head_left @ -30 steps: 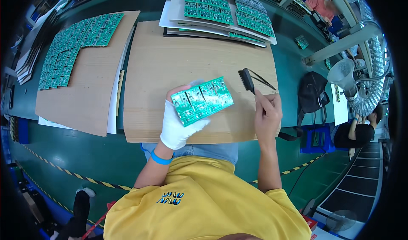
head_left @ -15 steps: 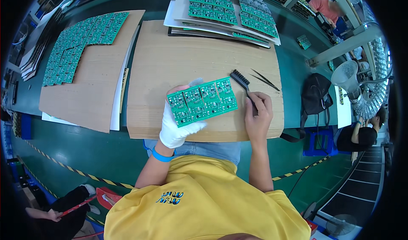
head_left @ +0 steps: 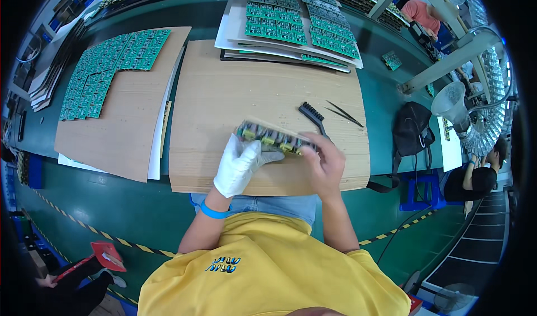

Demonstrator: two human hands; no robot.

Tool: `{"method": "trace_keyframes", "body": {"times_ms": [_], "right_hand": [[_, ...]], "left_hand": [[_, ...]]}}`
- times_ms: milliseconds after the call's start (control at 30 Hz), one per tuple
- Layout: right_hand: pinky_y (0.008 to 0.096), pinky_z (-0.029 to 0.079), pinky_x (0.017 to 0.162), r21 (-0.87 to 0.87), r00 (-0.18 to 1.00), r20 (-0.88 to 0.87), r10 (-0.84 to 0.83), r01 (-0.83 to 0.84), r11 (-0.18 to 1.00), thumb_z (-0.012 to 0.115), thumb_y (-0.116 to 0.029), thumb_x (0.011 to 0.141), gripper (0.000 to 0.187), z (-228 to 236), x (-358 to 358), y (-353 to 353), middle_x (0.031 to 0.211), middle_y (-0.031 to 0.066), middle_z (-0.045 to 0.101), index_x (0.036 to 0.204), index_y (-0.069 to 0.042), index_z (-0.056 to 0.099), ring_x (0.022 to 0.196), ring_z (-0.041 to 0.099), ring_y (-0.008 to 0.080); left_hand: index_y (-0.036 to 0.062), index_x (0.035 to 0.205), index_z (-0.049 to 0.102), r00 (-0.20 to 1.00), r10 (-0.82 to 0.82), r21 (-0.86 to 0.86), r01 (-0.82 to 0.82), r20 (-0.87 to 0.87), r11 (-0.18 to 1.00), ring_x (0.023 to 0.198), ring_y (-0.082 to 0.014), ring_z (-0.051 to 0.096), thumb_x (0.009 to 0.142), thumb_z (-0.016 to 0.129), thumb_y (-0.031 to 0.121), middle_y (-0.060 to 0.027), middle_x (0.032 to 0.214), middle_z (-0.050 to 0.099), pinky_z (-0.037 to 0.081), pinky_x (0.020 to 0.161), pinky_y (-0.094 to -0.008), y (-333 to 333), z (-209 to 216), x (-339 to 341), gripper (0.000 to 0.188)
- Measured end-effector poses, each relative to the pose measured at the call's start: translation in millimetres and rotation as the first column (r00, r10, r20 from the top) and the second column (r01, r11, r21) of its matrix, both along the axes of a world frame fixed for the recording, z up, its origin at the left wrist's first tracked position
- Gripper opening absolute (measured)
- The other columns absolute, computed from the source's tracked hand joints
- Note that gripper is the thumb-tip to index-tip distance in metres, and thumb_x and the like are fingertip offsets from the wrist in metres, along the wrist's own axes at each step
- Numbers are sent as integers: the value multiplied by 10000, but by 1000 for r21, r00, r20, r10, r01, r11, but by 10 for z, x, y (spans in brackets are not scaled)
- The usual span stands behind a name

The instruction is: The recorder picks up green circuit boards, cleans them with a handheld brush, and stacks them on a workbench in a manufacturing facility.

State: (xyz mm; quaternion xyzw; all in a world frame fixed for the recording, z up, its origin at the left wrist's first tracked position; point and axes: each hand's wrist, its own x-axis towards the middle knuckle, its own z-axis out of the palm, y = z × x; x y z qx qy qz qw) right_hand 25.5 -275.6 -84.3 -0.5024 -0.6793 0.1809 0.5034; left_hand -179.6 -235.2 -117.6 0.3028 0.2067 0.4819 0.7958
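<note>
A panel of joined circuit boards [head_left: 271, 136] is tilted up over the cardboard, so I see it nearly edge-on, slightly blurred, with yellow and dark parts along it. White-gloved, my left hand [head_left: 238, 166] grips its left end. Bare, my right hand [head_left: 326, 162] pinches the right end between thumb and fingers. Just beyond the right hand a black brush [head_left: 311, 112] lies on the cardboard, the end of its handle hidden by that hand. Dark tweezers [head_left: 344, 114] lie to the right of the brush.
A cardboard sheet [head_left: 224, 86] covers the bench before me. Green circuit boards [head_left: 120, 56] lie on another sheet at left; more boards [head_left: 275, 20] sit on a stack at the back. At right are a black bag [head_left: 413, 127] and a fume-extraction hood [head_left: 449, 100]. Other people are nearby.
My right hand has let go of the brush and taken hold of the panel's right end. The panel has turned from showing its green face to nearly edge-on.
</note>
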Motion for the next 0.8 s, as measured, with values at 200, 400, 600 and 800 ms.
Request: {"method": "trace_keyframes", "body": {"times_ms": [200, 400, 600, 800], "right_hand": [[234, 561, 683, -392, 679, -688, -256, -51, 919, 644, -181, 1035, 244, -146, 8, 152, 922, 36, 712, 1146, 30, 692, 782, 670, 74], [235, 565, 644, -445, 630, -721, -288, -102, 890, 644, -196, 1035, 236, -86, -3, 106, 920, 34, 712, 1113, 21, 695, 748, 673, 79], [229, 561, 627, -441, 633, -727, -267, -131, 888, 653, -223, 1030, 235, -42, -10, 68, 905, 31, 707, 1100, -2, 688, 752, 683, 84], [283, 615, 699, -454, 627, -751, -207, -263, 851, 655, -221, 1024, 213, 32, 73, 52, 919, 40, 701, 1072, -14, 644, 788, 699, 104]], "left_hand": [[31, 1386, 404, 994, -59, 42, 55, 92, 998, 1095, -305, 671, 1049, 440, 0, -222, 1277, 610, 581, 937, -474, 26, -81, -4, 340], [34, 1382, 408, 996, -60, 63, 56, 65, 996, 1095, -285, 672, 1033, 527, 60, -198, 1257, 623, 592, 914, -437, 1, -54, -18, 369], [40, 1379, 416, 997, -54, 71, 51, 48, 996, 1080, -272, 678, 1027, 548, 66, -185, 1244, 634, 601, 890, -409, -18, -42, -15, 377], [7, 1355, 416, 999, -51, 62, 51, -4, 997, 1055, -275, 679, 1033, 489, 1, -198, 1216, 638, 589, 896, -439, 8, -52, -28, 330]]}}
